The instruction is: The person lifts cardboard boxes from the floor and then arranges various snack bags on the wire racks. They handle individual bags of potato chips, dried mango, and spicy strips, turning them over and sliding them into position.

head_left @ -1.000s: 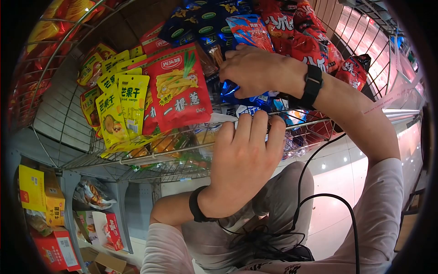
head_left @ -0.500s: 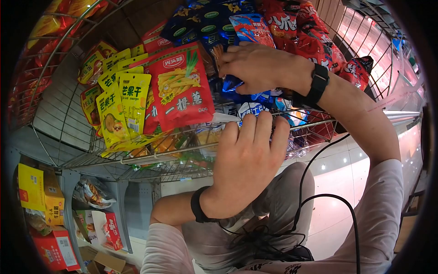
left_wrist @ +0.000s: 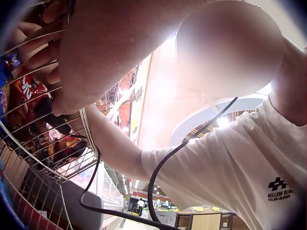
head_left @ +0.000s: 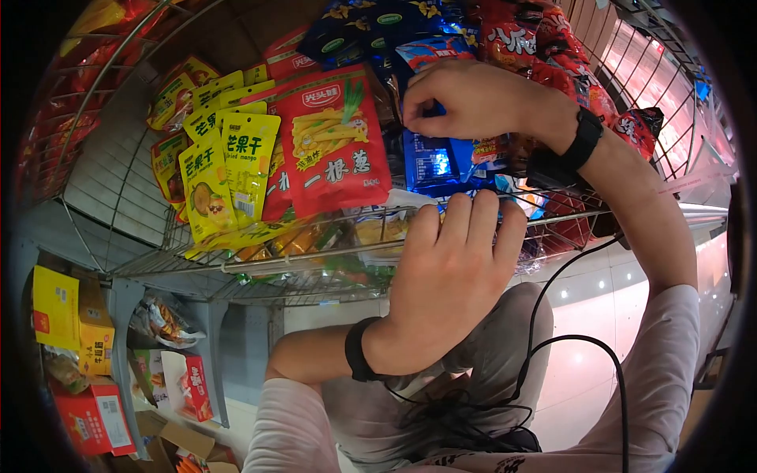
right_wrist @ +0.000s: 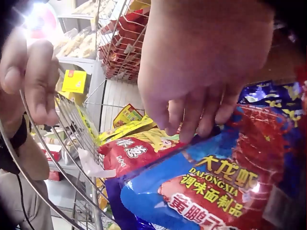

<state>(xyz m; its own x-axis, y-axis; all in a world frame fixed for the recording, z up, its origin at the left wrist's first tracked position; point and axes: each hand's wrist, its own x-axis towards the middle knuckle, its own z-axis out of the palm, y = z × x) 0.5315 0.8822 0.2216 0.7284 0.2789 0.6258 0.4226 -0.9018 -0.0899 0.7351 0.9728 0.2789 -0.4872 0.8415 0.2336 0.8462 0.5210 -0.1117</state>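
Observation:
My left hand [head_left: 449, 272] has its fingers hooked over the front wire rim of the basket; in the right wrist view this left hand [right_wrist: 33, 76] bends over the wire. Inside the basket, the right hand [head_left: 481, 102] is bent over snack packets, thumb and index apart. Below its thumb lies a blue packet [head_left: 430, 165], printed label up. From the right wrist, the right hand's bent fingers [right_wrist: 201, 110] hang at the edge of a blue and red packet [right_wrist: 211, 187]; their contact is partly hidden. A red packet [head_left: 331, 142] stands to the left.
Yellow dried mango packets [head_left: 209, 185] fill the basket's left part, red packets [head_left: 512, 39] its back right. Shelves with boxes [head_left: 83, 418] stand at lower left. A black cable [head_left: 583, 339] hangs beside the knee.
The right hand has lifted slightly and shifted right, uncovering the blue packet's labelled side beneath it. The basket and left hand appear a little further right in the view.

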